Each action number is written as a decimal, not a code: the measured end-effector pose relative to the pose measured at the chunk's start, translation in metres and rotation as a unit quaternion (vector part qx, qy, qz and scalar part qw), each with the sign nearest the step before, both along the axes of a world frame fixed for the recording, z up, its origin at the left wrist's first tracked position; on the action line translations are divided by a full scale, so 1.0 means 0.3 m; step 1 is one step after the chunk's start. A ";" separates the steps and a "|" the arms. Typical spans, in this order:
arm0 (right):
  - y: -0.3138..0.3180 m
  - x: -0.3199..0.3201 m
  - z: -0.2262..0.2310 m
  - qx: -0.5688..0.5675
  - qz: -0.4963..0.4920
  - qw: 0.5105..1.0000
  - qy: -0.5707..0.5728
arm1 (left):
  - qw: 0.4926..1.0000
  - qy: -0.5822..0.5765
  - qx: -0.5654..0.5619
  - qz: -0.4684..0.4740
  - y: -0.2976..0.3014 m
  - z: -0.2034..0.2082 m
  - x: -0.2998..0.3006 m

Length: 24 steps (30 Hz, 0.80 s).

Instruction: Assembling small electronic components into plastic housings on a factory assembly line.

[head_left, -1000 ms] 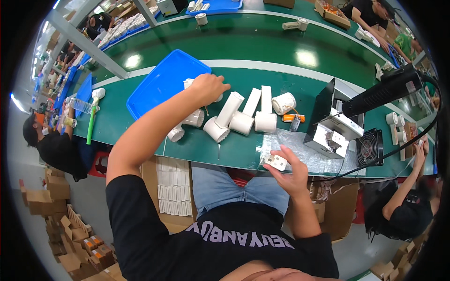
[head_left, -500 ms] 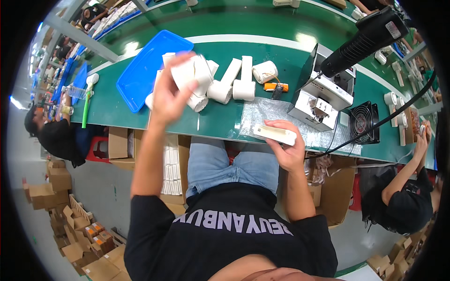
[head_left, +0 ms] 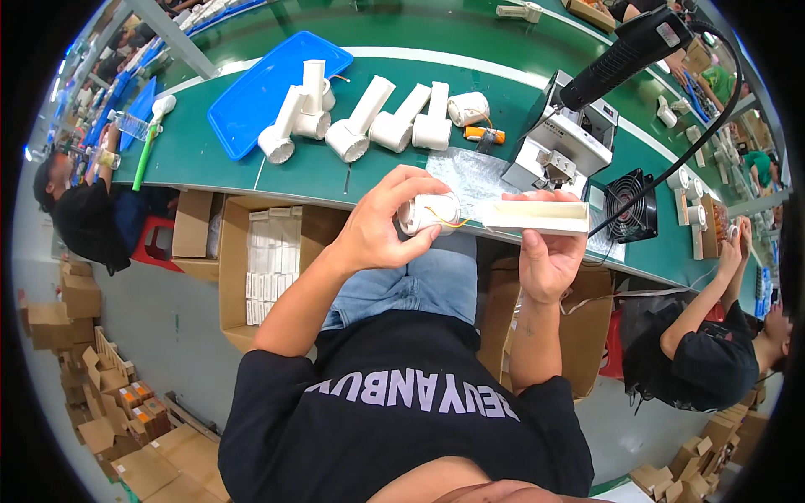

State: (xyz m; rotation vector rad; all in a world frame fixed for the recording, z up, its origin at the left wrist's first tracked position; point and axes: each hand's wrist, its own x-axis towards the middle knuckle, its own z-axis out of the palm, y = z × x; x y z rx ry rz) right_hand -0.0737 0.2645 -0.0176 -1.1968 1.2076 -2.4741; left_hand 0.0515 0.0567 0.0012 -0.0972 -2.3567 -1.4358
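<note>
The left hand [head_left: 381, 228] clasps a white cup [head_left: 416, 215], partly hiding it. The right hand [head_left: 549, 267] pinches a white handle [head_left: 537, 219]; the yellow wire [head_left: 454, 224] between them ends indistinctly.

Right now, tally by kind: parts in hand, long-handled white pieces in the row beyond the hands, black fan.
White round part in left hand: 1
White long part in right hand: 1
Long-handled white pieces in the row: 5
Black fan: 1
Total: 8
</note>
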 end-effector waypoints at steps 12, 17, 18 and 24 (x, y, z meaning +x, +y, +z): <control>-0.042 0.040 -0.041 0.024 0.012 0.999 -0.020 | 0.999 0.006 -0.030 -0.009 -0.021 -0.004 -0.044; -0.074 0.025 -0.034 0.096 -0.005 0.995 0.000 | 1.000 -0.007 -0.016 -0.025 -0.028 -0.003 -0.060; -0.076 0.016 -0.032 0.126 -0.014 0.991 0.039 | 0.999 -0.009 -0.037 -0.036 -0.031 -0.006 -0.066; -0.068 -0.034 -0.008 0.186 -0.091 0.959 0.195 | 0.997 -0.035 -0.046 -0.050 -0.017 -0.008 -0.095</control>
